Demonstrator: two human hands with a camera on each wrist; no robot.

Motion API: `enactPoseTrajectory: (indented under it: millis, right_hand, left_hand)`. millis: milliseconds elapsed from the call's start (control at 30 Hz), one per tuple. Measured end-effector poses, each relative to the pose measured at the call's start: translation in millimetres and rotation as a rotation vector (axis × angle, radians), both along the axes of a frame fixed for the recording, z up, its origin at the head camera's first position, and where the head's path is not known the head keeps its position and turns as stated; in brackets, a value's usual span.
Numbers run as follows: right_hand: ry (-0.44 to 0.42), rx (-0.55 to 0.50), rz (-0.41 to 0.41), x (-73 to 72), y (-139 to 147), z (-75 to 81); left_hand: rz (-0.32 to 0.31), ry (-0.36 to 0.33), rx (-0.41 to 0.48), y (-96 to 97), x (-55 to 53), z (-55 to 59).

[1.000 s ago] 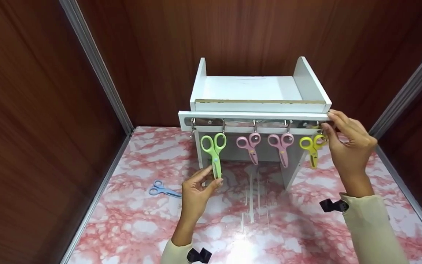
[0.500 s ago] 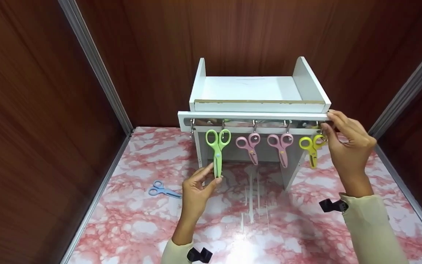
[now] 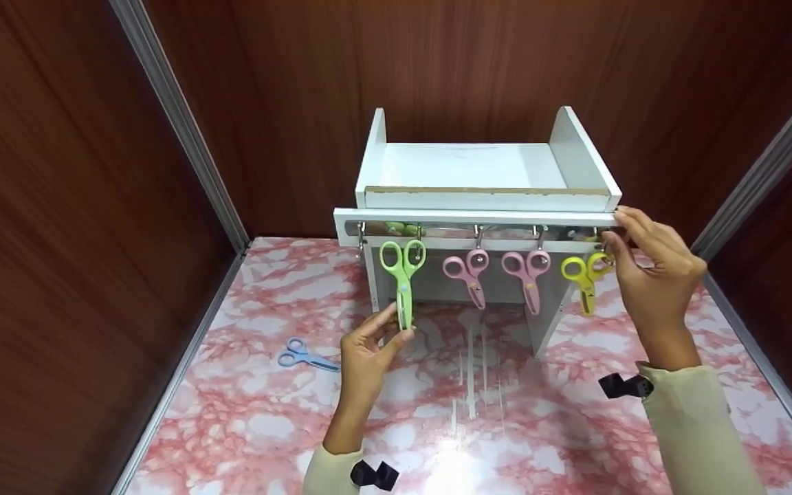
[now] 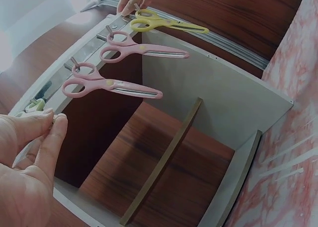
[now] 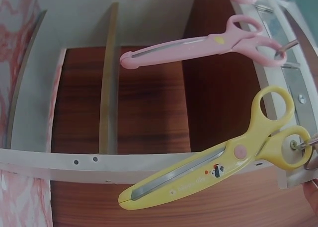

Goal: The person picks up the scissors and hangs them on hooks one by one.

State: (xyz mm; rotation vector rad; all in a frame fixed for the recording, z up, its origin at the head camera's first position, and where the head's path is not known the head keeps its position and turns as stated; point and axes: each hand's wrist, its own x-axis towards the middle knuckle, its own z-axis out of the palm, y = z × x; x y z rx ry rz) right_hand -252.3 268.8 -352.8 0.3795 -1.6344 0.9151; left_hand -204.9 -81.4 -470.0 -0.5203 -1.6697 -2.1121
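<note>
Green scissors (image 3: 404, 285) stand handles up, their blade end pinched between the thumb and fingers of my left hand (image 3: 365, 357). The finger loops overlap the second hook from the left on the white hook rail (image 3: 506, 218). In the left wrist view my left hand (image 4: 35, 162) hides most of them. My right hand (image 3: 664, 271) grips the rail's right end, thumb in front and fingers on top. Yellow scissors (image 3: 587, 282) hang from the hook beside it. Two pink scissors, one left (image 3: 468, 278) and one right (image 3: 528, 280), hang from the middle hooks.
The rail is on the front of a white shelf unit (image 3: 585, 151) with raised sides. Blue scissors (image 3: 308, 357) lie on the red-and-white marbled table (image 3: 251, 426), left of my left hand. The leftmost hook (image 3: 361, 239) bears nothing. Brown wood panels (image 3: 286, 103) enclose the area.
My left hand has raised the green scissors slightly; their loops went right, then a little left, and now stand more level over the second hook. The right hand has stayed in place.
</note>
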Motion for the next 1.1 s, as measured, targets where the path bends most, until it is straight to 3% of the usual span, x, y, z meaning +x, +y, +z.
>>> enactPoseTrajectory:
  millis: [800,1100]
  right_hand:
    - [-0.006,0.013,-0.006,-4.9,6.4,-4.3]
    - [-0.005,0.016,-0.008,-4.6,6.1,-4.0]
  left_hand:
    - [0.001,-0.065,0.008,8.2,-7.5,-11.1]
    - [0.025,-0.049,0.009,10.6,-9.8,-18.8]
